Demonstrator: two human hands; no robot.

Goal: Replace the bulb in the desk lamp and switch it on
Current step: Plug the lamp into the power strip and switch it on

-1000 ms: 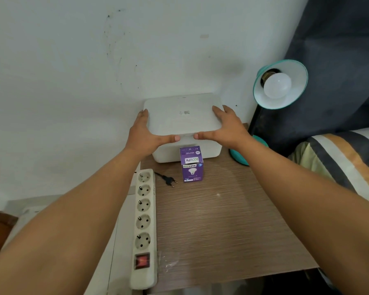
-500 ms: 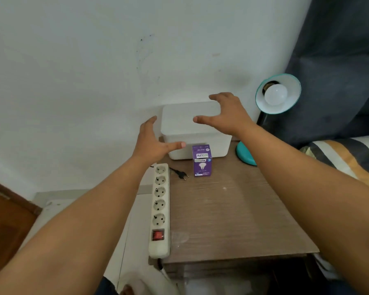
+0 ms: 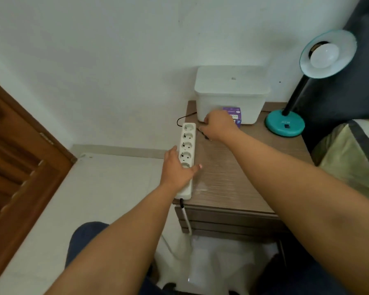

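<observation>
Power strip (image 3: pixel 186 160) is pinned flat along the table's (image 3: pixel 232 177) left edge by the left hand (image 3: pixel 178 170), grip spread wide with fingers splayed over the lower sockets. Right hand (image 3: pixel 218 124) is curled down at the black cord and plug (image 3: pixel 202 133) just in front of the white lidded box (image 3: pixel 231 93); whether that grip is actually pinched on the plug can't be told. Purple bulb box (image 3: pixel 235 116) is half hidden behind that hand, and the teal desk lamp (image 3: pixel 285 124) is parked at the back right with a white bulb (image 3: pixel 324 55) seated in its shade.
</observation>
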